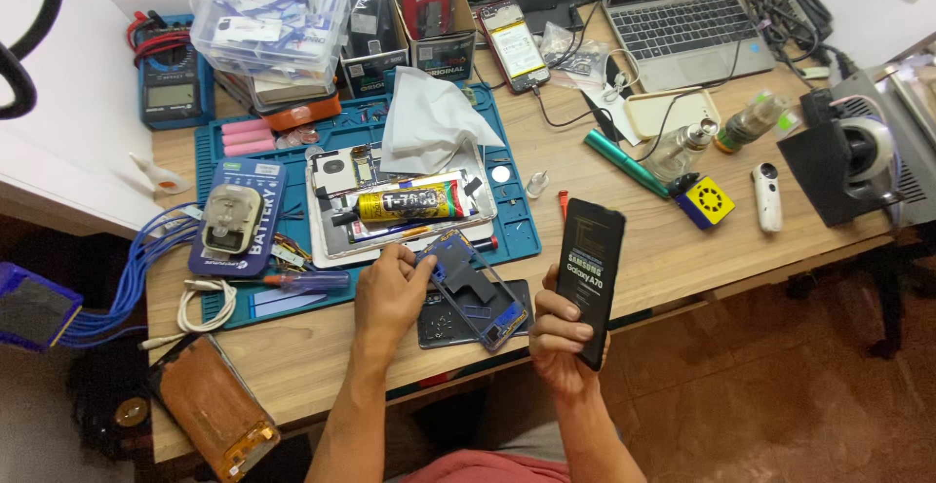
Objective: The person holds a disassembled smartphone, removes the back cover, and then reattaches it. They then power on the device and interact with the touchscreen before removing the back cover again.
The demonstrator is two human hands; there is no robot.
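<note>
- Just right of centre in the lower half of the frame, the right hand [564, 332] holds a black phone screen panel [591, 276] upright, its dark face turned toward the camera; the grip is clamped on the lower end, thumb across the front and fingers behind, which leaves the lit text on its upper part uncovered for reading.
- The left hand [390, 288], at lower centre, rests on the desk [673, 249] with its fingertips pressed on the upper end of a blue phone frame [473, 288]; the fingers are together on the part, seemingly pinning it flat so it does not slide.
- The frame lies slanted across a dark back cover [444, 325] near the desk's front edge, close to the body where both hands reach it easily.
- Just above the left hand, a blue work mat [517, 220] carries a metal tray [327, 239] with a yellow tube of glue [405, 205] lying in it, kept within short reach.
- A white cloth [429, 122] lies crumpled at the mat's upper part.
- A blue battery tester [237, 215] lies at the mat's left side.
- At lower left, an orange-brown panel [210, 405] overhangs the desk edge, set aside well apart from the hands.
- A laptop [673, 25] stands at the upper right, beyond the working area.
</note>
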